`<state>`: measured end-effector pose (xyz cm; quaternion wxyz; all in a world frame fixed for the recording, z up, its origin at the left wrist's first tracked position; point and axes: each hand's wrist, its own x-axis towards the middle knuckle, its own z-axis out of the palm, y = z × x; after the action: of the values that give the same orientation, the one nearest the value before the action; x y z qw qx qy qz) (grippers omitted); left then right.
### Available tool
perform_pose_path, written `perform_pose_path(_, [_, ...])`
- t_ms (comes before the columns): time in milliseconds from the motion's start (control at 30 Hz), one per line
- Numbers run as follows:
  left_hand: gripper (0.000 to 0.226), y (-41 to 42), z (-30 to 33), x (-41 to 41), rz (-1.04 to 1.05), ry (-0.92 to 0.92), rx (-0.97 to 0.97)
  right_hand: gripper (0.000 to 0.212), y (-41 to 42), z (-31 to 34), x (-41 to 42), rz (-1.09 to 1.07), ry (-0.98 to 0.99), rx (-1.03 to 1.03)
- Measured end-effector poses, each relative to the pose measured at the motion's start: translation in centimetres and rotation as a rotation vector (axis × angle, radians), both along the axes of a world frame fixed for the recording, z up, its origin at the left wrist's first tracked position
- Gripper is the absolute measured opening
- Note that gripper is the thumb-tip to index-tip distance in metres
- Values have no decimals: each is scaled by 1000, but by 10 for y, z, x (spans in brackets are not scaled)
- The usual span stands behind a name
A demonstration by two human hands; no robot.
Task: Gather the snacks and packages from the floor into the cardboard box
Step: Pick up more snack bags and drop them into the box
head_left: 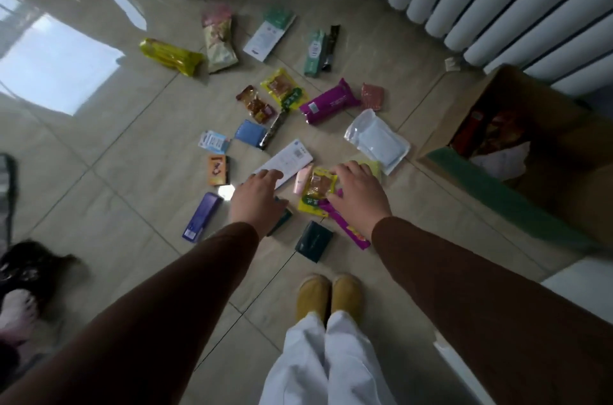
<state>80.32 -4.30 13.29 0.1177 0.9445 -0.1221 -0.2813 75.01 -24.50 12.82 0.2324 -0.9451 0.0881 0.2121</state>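
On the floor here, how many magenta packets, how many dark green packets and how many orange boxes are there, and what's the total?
Magenta packets: 2
Dark green packets: 2
Orange boxes: 1
Total: 5

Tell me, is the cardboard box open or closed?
Open. The cardboard box has its flaps spread out, and red packets and something white show inside it.

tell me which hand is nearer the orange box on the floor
Left. The left hand is just right of the orange box; the right hand is farther right, over the yellow snack packet.
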Motion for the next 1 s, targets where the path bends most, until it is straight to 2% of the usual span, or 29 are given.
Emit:
perform_pose_path(333, [57,161,-13,-21,193,2,26,46,141,-10,21,122,31,1])
perform_pose_path(633, [55,318,-29,-12,177,3,23,47,291,-22,36,119,81,-33])
perform_pose_path(800, [56,364,-32,19,175,1,25,48,334,-27,58,112,107,-37])
perform_pose_path(1000, [56,382,-29,75,182,-4,33,51,358,-31,108,79,117,-37])
